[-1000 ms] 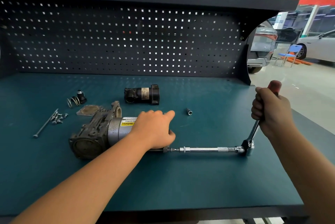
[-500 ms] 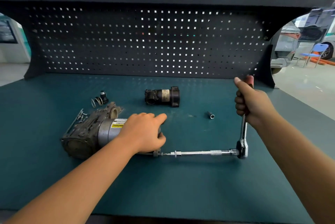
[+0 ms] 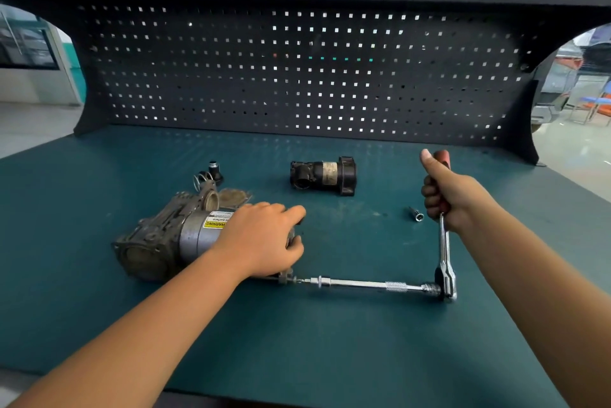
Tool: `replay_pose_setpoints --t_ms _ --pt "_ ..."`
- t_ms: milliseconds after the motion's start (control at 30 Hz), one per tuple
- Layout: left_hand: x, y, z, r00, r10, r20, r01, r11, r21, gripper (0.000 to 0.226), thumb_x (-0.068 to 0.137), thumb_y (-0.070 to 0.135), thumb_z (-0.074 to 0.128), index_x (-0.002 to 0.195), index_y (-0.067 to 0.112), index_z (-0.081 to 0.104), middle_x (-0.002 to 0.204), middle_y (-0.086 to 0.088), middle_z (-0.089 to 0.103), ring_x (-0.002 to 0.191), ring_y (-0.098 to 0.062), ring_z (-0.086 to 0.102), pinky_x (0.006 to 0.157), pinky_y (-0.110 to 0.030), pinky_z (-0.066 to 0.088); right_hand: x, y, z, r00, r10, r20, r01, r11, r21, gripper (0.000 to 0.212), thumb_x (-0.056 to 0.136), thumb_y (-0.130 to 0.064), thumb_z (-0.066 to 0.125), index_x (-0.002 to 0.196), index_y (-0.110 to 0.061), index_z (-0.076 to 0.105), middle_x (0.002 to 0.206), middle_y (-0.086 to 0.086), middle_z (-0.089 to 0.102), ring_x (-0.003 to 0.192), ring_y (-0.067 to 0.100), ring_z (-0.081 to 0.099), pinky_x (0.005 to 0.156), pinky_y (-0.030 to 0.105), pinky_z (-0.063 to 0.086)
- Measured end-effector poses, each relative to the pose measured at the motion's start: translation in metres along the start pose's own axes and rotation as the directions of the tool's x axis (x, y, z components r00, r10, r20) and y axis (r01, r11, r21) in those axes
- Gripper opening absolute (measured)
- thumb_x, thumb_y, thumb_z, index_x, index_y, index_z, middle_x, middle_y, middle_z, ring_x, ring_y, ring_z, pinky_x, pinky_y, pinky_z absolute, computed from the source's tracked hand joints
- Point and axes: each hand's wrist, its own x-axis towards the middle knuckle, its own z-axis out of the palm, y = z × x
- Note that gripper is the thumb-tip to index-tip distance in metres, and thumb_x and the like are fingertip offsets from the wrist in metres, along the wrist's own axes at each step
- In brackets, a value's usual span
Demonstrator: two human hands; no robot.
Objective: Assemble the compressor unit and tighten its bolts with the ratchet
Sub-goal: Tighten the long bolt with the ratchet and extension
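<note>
We find the compressor unit (image 3: 172, 235) lying on its side on the teal desk (image 3: 330, 358), left of centre, with the left hand (image 3: 261, 242) gripping its cylinder end, fingers (image 3: 291, 211) curled across the top and thumb against the end. The right hand (image 3: 453, 196), centre right, has its fingers clenched round the red grip of the ratchet (image 3: 444, 262), thumb straight along it. The ratchet head sits lower, joined to an extension bar (image 3: 363, 284) that runs leftward to the unit's near edge, just under the left hand. A loose socket (image 3: 417, 214) lies just beside the right fingers.
</note>
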Motion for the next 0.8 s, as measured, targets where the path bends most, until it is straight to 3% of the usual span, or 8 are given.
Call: replay_pose_setpoints --t_ms 100,200,333,433,500,567,700,800 --pt "-0.001 0.003 -0.001 0.999 -0.051 0.018 0.051 0.999 -0.014 0.042 0.087 0.05 0.031 0.117 0.028 0.049 0.111 0.007 0.06 0.104 -0.019 0.055 0.083 -0.031 0.037 -0.007 -0.003 -0.004 0.995 -0.097 -0.004 0.097 0.995 0.035 0.047 0.077 -0.055 0.068 0.063 -0.02 0.04 0.051 -0.005 0.037 0.033 0.005 0.029 0.033 0.013 0.026" --pt "-0.007 0.009 -0.004 0.994 -0.066 -0.091 0.06 0.996 -0.068 0.047 0.087 0.046 0.028 0.11 0.022 0.061 0.131 -0.001 0.055 0.114 -0.025 0.053 0.098 -0.04 0.033 -0.02 -0.005 -0.006 0.985 -0.171 0.001 0.171 0.984 0.057 0.045 0.077 -0.053 0.068 0.064 -0.021 0.04 0.047 -0.008 0.038 0.035 0.006 0.029 0.034 0.015 0.027" --pt "-0.016 0.026 -0.003 0.907 -0.084 -0.412 0.075 0.996 -0.036 0.008 0.082 0.014 0.062 0.082 0.01 0.069 0.112 -0.012 0.066 0.103 -0.033 0.062 0.094 -0.057 0.039 -0.043 -0.005 -0.01 0.963 -0.27 -0.024 0.271 0.959 0.084 0.043 0.079 -0.049 0.069 0.063 -0.022 0.039 0.046 -0.009 0.037 0.039 0.007 0.03 0.036 0.016 0.028" --pt "-0.023 0.056 -0.001 0.867 -0.021 -0.498 0.02 1.0 -0.007 0.013 0.075 0.005 0.064 0.084 0.01 0.071 0.109 -0.01 0.068 0.107 -0.031 0.063 0.095 -0.061 0.039 -0.062 -0.003 -0.014 0.935 -0.353 -0.039 0.355 0.926 0.126 0.04 0.081 -0.043 0.068 0.06 -0.027 0.038 0.048 -0.01 0.033 0.041 0.007 0.029 0.037 0.017 0.026" --pt "-0.027 0.088 0.003 0.881 0.118 -0.459 -0.157 0.987 -0.047 0.021 0.07 0.014 0.071 0.09 0.012 0.071 0.107 -0.006 0.068 0.106 -0.025 0.063 0.095 -0.051 0.045 -0.077 -0.001 -0.015 0.914 -0.404 -0.045 0.406 0.903 0.142 0.042 0.084 -0.039 0.067 0.054 -0.027 0.039 0.048 -0.012 0.031 0.042 0.007 0.027 0.038 0.016 0.025" --pt "-0.027 0.122 0.008 0.936 0.183 -0.302 -0.244 0.954 -0.177 0.035 0.071 0.026 0.075 0.103 0.011 0.069 0.107 -0.004 0.067 0.103 -0.022 0.063 0.088 -0.035 0.051 -0.091 0.002 -0.017 0.892 -0.448 -0.059 0.452 0.881 0.138 0.046 0.086 -0.036 0.065 0.047 -0.028 0.041 0.048 -0.013 0.031 0.044 0.008 0.027 0.038 0.017 0.025" --pt "-0.009 0.161 0.02 0.976 0.199 0.09 -0.165 0.943 -0.289 0.041 0.093 0.039 0.051 0.122 0.011 0.048 0.118 -0.007 0.055 0.111 -0.026 0.048 0.088 -0.039 0.041 -0.117 0.013 -0.017 0.85 -0.518 -0.094 0.526 0.842 0.122 0.045 0.079 -0.037 0.066 0.051 -0.028 0.032 0.049 -0.009 0.029 0.048 0.011 0.026 0.042 0.021 0.024" --pt "0.006 0.168 0.025 0.974 0.202 0.103 -0.165 0.942 -0.292 0.033 0.093 0.04 0.05 0.107 0.01 0.049 0.106 -0.01 0.056 0.102 -0.031 0.052 0.071 -0.037 0.036 -0.13 0.024 -0.02 0.823 -0.555 -0.119 0.567 0.812 0.138 0.043 0.072 -0.04 0.067 0.052 -0.028 0.031 0.049 -0.008 0.029 0.048 0.011 0.027 0.042 0.022 0.026"
